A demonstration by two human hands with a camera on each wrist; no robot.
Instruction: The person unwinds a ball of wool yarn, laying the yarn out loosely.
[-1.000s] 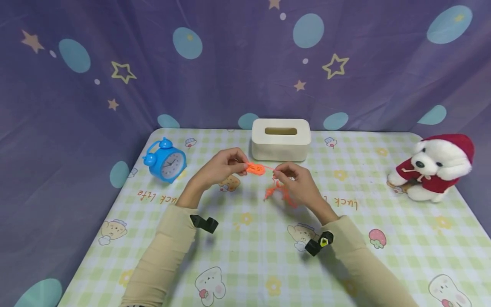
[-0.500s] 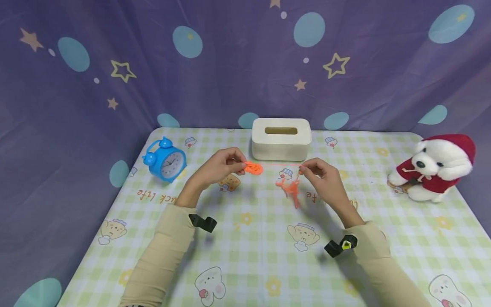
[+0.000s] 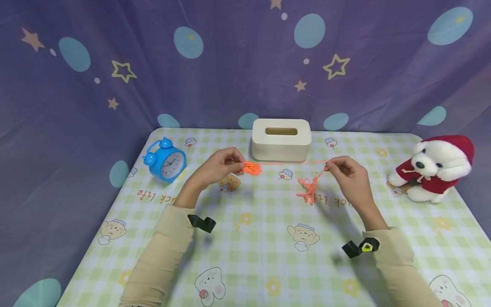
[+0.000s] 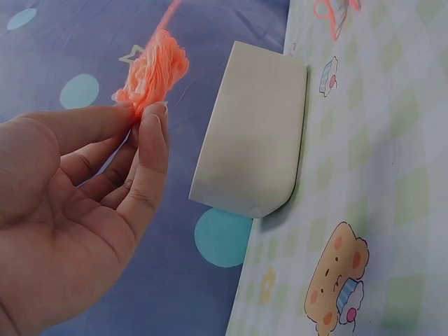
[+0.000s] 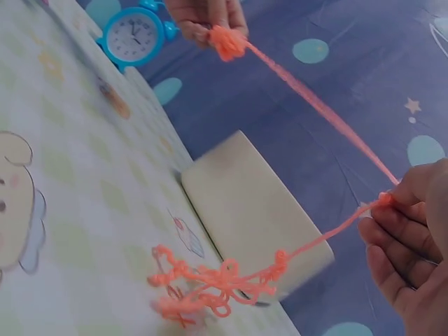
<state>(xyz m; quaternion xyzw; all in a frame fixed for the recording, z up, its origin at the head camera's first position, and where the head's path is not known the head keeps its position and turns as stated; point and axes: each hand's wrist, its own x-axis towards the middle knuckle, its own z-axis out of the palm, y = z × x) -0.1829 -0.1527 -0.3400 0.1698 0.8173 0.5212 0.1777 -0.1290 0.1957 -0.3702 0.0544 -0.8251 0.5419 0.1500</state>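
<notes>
Head view: we record one left hand (image 3: pixel 220 167), thumb and fingers pinching a looped orange yarn bundle (image 3: pixel 252 168); one right hand (image 3: pixel 350 179), pinching the yarn farther along; one taut strand (image 3: pixel 291 163), spanning the two hands; one orange tangle (image 3: pixel 308 187), hanging below the right hand's pinch. We also list one cream box (image 3: pixel 281 149) with a slotted top, beyond the hands on the checked tablecloth (image 3: pixel 264 238); one blue alarm clock (image 3: pixel 168 164), left; one white plush toy (image 3: pixel 433 170) in a red cap, far right.

Left wrist view: we note the bundle gripped narrowly at the fingertips, its loops projecting past them, the strand leaving its far end.

Right wrist view: we enter a tight pinch at a small knot, strand and tangle both leading from it. Whether the tangle touches the tablecloth, we cannot tell.
</notes>
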